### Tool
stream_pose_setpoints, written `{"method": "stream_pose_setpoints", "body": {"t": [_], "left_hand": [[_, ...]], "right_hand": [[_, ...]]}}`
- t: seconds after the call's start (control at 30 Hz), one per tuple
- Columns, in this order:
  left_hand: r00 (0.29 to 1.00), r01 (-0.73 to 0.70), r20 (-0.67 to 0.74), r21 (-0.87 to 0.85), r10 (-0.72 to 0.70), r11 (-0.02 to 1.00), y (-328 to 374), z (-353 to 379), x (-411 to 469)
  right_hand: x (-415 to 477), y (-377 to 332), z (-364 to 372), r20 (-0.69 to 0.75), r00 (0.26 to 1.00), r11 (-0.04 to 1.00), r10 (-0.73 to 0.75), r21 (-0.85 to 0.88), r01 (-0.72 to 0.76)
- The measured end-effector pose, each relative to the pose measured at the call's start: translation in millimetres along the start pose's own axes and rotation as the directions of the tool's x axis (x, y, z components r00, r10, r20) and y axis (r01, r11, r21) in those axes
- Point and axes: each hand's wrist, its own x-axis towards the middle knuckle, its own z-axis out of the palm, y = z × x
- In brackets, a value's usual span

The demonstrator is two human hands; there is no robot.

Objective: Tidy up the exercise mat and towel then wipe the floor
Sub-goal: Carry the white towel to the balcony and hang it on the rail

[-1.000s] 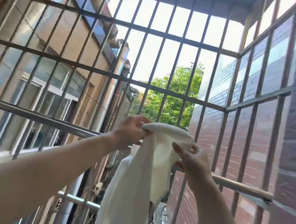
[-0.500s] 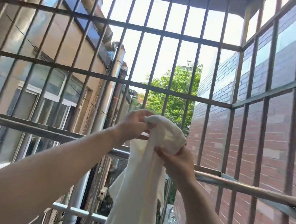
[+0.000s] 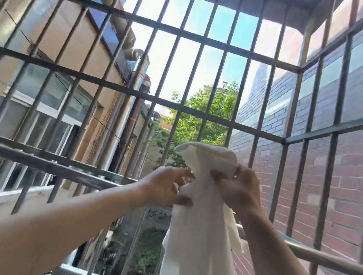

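Note:
A long white towel (image 3: 199, 243) hangs down in front of me, bunched at its top. My right hand (image 3: 238, 191) is shut on the bunched top of the towel. My left hand (image 3: 167, 188) is beside it on the left, fingers spread, thumb and fingertips touching the cloth. The towel's lower end runs out of the frame. A horizontal metal rail (image 3: 321, 259) passes behind the towel at about wrist height. No exercise mat is in view.
A cage of metal window bars (image 3: 164, 102) closes the space ahead, to the right and above. A red brick wall (image 3: 350, 182) stands behind the right bars. Beige buildings (image 3: 55, 56) and a green tree (image 3: 201, 121) lie beyond.
My left hand has slid down from the towel's top to its left side and loosened its fingers. My right hand has risen and taken the bunched top. The view has tilted upward.

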Motion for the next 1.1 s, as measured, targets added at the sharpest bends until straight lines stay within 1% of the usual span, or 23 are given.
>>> {"method": "stream_pose_setpoints", "body": {"t": [0.07,0.17,0.23,0.27,0.3,0.33,0.37,0.4,0.43,0.47,0.5,0.53,0.6,0.7,0.83,0.87,0.93,1.0,1.1], "left_hand": [[0.997,-0.051,-0.066,-0.106,0.044,0.993,1,-5,4],[0.978,-0.051,-0.209,-0.177,0.013,0.983,0,-21,13],[0.948,-0.025,-0.318,-0.131,-0.018,0.991,-5,-32,21],[0.933,0.014,-0.358,-0.061,-0.035,0.998,-9,-37,24],[0.924,0.082,-0.376,0.028,-0.065,0.996,-16,-42,26],[0.925,0.171,-0.361,0.119,-0.118,0.978,-24,-46,25],[0.933,0.257,-0.303,0.187,-0.193,0.948,-33,-49,23],[0.938,0.326,-0.204,0.242,-0.28,0.914,-40,-50,19],[0.931,0.363,-0.087,0.298,-0.354,0.883,-46,-49,13],[0.917,0.371,0.01,0.346,-0.399,0.862,-50,-48,8],[0.911,0.362,0.057,0.366,-0.409,0.857,-52,-47,3],[0.919,0.345,0.059,0.357,-0.389,0.868,-52,-47,-1],[0.947,0.289,0.037,0.334,-0.318,0.897,-50,-50,-6],[0.963,0.217,0.093,0.279,-0.251,0.935,-42,-55,-17],[0.988,0.118,0.078,0.202,-0.136,0.972,-24,-51,-35],[0.991,0.085,0.079,0.217,-0.104,0.972,-21,-48,-40],[0.995,0.02,0.086,0.308,-0.049,0.951,-17,-41,-47],[0.998,-0.016,0.058,0.37,-0.006,0.929,-19,-34,-50],[1.0,-0.026,0.002,0.363,0.027,0.931,-20,-29,-48]], "right_hand": [[8,6,-5,-0.032,0.999,1.0,0.006,-0.014,-0.007],[28,12,-14,-0.056,0.998,0.999,0.039,-0.022,-0.04],[42,14,-14,-0.099,0.993,0.997,0.067,-0.034,-0.071],[47,16,-11,-0.107,0.991,0.995,0.086,-0.043,-0.091],[50,18,-5,-0.084,0.99,0.992,0.111,-0.058,-0.116],[51,21,2,-0.004,0.99,0.987,0.139,-0.076,-0.138],[50,27,12,0.137,0.975,0.983,0.177,-0.071,-0.169],[47,34,21,0.302,0.926,0.974,0.226,-0.061,-0.218],[42,39,28,0.44,0.862,0.967,0.251,-0.068,-0.247],[35,40,31,0.537,0.808,0.969,0.242,-0.099,-0.224],[28,39,30,0.596,0.774,0.977,0.215,-0.13,-0.171],[22,36,27,0.627,0.758,0.983,0.18,-0.14,-0.117],[12,31,17,0.648,0.756,0.994,0.093,-0.102,-0.035],[-4,19,5,0.659,0.752,0.997,0.014,-0.07,0.043],[-21,21,-6,0.614,0.787,0.987,-0.053,-0.085,0.133],[-25,23,-8,0.601,0.796,0.982,-0.073,-0.097,0.163],[-32,29,-8,0.572,0.813,0.967,-0.111,-0.126,0.221],[-38,29,-6,0.526,0.836,0.946,-0.156,-0.164,0.279],[-41,28,-3,0.445,0.872,0.925,-0.205,-0.203,0.321]]}}
